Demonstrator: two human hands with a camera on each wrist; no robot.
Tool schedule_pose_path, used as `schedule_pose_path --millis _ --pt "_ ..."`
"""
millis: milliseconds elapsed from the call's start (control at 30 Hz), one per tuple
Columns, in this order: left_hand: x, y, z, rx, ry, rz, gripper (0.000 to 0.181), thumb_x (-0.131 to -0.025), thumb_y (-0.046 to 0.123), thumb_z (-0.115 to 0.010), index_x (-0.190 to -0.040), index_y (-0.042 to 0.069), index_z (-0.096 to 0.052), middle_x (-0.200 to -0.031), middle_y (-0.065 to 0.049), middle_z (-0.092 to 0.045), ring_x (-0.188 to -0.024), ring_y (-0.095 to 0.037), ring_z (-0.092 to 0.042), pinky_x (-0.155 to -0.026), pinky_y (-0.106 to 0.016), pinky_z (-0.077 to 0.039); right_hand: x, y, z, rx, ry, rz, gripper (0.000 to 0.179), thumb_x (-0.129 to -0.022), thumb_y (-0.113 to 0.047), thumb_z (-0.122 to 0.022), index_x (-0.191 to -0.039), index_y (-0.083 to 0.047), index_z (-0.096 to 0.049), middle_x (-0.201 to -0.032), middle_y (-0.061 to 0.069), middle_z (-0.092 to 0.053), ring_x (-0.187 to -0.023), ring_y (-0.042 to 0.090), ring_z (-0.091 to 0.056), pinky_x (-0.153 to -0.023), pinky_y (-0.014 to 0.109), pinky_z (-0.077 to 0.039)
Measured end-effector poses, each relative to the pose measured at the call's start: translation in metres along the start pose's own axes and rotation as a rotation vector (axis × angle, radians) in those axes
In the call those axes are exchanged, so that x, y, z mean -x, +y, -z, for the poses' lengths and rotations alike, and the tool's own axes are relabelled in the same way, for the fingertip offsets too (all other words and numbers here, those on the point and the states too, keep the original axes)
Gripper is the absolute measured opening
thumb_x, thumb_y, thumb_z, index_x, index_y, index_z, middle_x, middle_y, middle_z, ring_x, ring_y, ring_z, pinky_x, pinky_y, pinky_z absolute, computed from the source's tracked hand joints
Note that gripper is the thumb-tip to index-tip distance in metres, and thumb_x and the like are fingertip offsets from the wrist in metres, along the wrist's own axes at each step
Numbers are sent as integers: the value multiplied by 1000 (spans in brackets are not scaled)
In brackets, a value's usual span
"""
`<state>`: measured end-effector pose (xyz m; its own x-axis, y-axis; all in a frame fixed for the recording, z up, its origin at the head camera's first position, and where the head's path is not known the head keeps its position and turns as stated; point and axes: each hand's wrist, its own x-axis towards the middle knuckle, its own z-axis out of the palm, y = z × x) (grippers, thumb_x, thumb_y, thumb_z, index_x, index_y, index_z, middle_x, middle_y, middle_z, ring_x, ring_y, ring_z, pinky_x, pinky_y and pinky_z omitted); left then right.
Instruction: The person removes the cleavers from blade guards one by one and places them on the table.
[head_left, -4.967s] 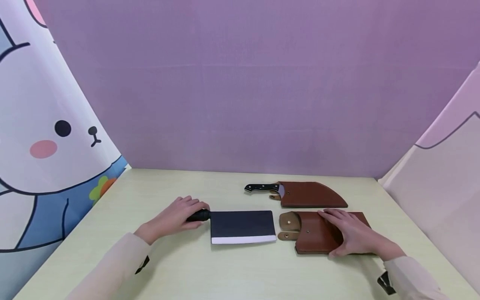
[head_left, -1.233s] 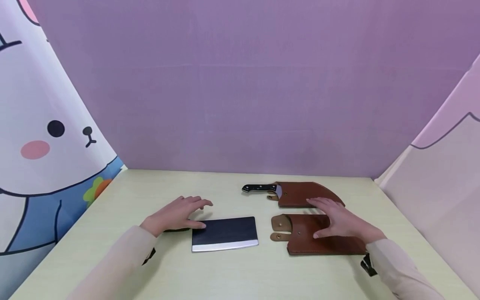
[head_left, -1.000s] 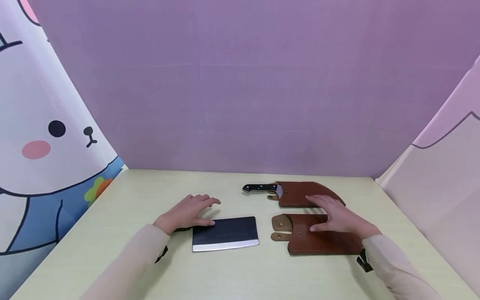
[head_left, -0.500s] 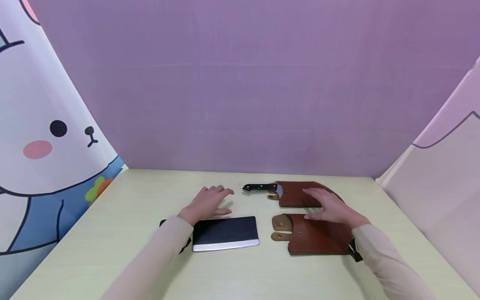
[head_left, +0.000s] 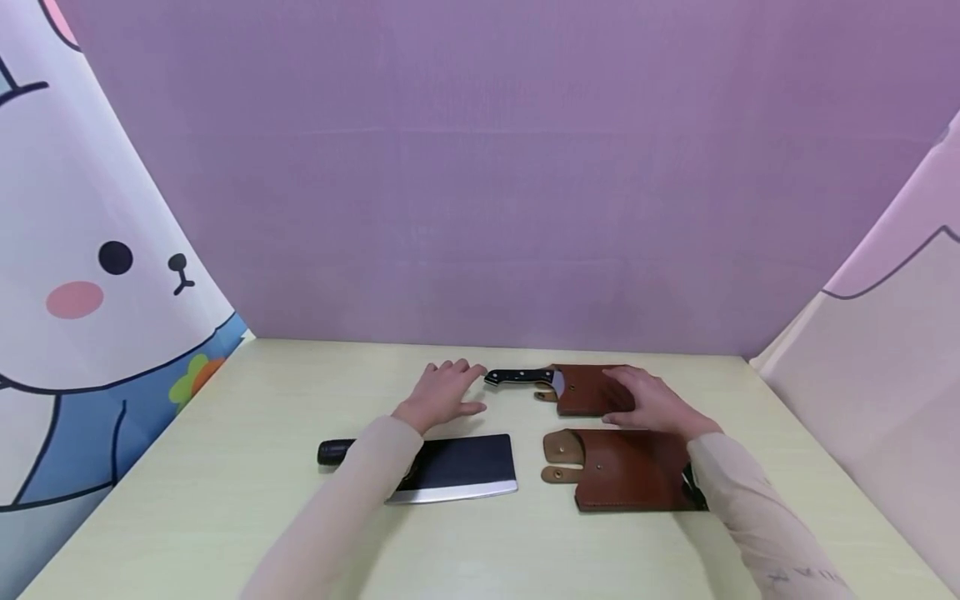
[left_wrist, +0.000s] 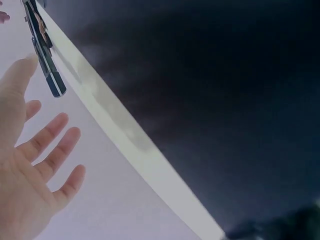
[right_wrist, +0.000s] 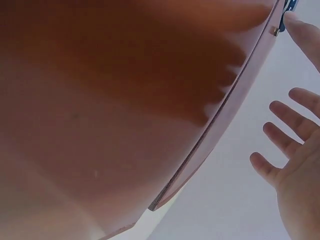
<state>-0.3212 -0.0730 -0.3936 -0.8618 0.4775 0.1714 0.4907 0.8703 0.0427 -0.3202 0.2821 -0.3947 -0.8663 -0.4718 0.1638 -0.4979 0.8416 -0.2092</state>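
Observation:
In the head view, my left hand (head_left: pixel 444 396) is held with fingers spread, its fingertips right at the butt end of a black riveted knife handle (head_left: pixel 519 377). That knife's blade sits in a brown leather sheath (head_left: pixel 587 392), and my right hand (head_left: pixel 654 403) reaches over the sheath's right part, hiding it. Both hands look relaxed and grip nothing in the wrist views. Below my left forearm lies a cleaver (head_left: pixel 468 462) with a dark blade and bright edge; the sleeve covers where blade meets handle. A second leather sheath (head_left: pixel 637 471) lies flat under my right wrist.
The pale table (head_left: pixel 487 550) ends at a purple backdrop (head_left: pixel 480 208). A printed cartoon panel (head_left: pixel 112 333) stands along the left side, and another panel (head_left: pixel 900 375) slopes up at the right. The front sheath's strap (head_left: pixel 561 474) and flap point left.
Five seconds ago my left hand held the cleaver's handle and my right rested on the front sheath. Both have since left these and moved to the rear knife, the left going right and away.

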Motion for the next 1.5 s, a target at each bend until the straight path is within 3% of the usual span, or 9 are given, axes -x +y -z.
schedule_pose_path --millis 467,733,1033,1500 --pt "-23 8 -4 8 -31 85 54 -83 45 -61 -131 23 -46 -123 -6 -54 -107 -29 -52 -90 -51 -38 -9 4 -3 -2 -31 -92 84 -71 -43 -74 -135 0 -40 -134 23 -44 -123 42 -39 -96 60 -32" --pt "-28 11 -8 35 -34 104 55 -83 46 -61 -130 22 -47 -123 -7 -54 -108 -30 -53 -91 -54 -38 -14 4 -4 -19 -66 -116 87 -70 -46 -74 -135 1 -39 -134 25 -43 -123 44 -38 -94 64 -30" --pt "-31 18 -12 28 -81 149 57 -83 45 -61 -132 21 -44 -126 -8 -52 -111 -31 -51 -95 -55 -36 -20 2 -8 -64 -86 -111 87 -69 -43 -76 -134 1 -40 -129 20 -50 -117 37 -46 -95 52 -38" --pt "-41 26 -15 16 -92 138 52 -85 42 -60 -131 21 -46 -126 -6 -53 -113 -30 -51 -96 -54 -36 -26 5 -9 -49 -117 -123 93 -66 -47 -77 -136 -2 -38 -130 20 -47 -116 37 -45 -90 53 -41"
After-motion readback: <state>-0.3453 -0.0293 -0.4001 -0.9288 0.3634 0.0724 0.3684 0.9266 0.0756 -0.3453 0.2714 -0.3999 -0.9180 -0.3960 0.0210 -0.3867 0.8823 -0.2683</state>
